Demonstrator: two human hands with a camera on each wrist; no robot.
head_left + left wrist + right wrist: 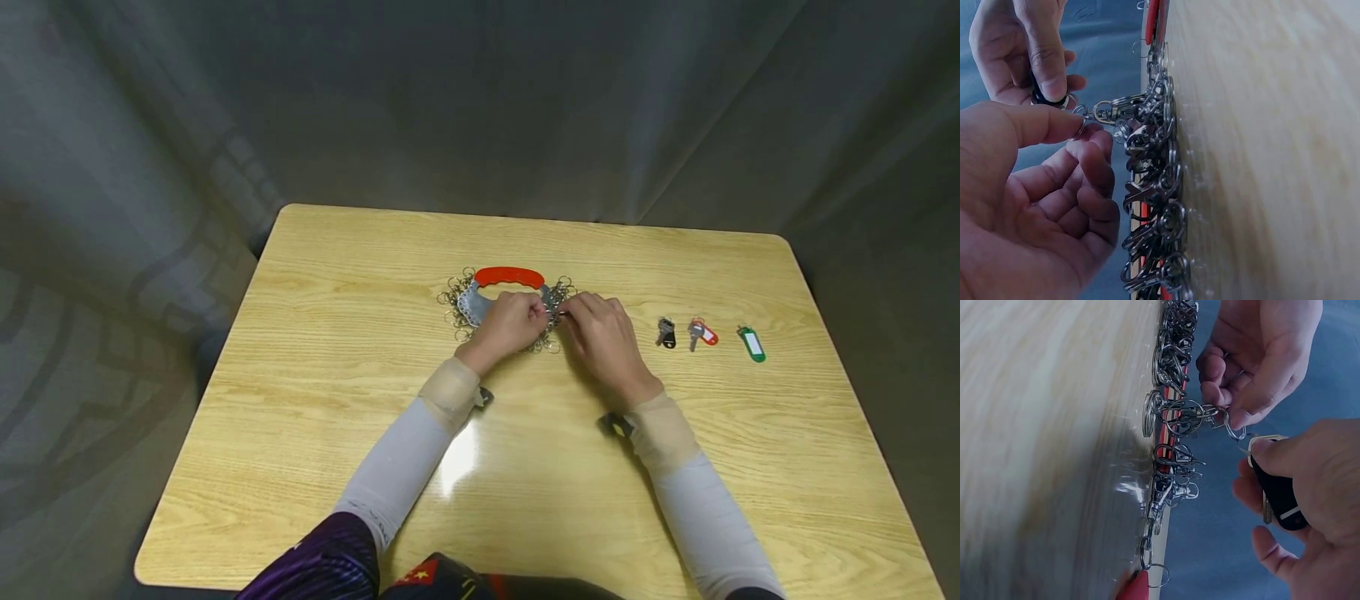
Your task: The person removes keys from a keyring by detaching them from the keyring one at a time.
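In the head view, a grey metal plate (472,305) with a red handle (510,276) lies on the table, its edge hung with many metal key rings and clasps (1150,215). My left hand (512,323) is over its right part, thumb and forefinger pinching a split key ring (1235,430) that hangs off one clasp. Close beside it, my right hand (602,333) grips a black key tag (1280,494) with a key behind it. The tag's thin wire ring (1242,447) meets the split ring between the two hands. In the head view the fingers mostly hide this spot.
To the right lie a key with a black tag (670,341), a key with a red tag (708,335) and a green tag (752,344) in a row. The wooden table (337,333) has a grey curtain (480,108) behind it and at its sides.
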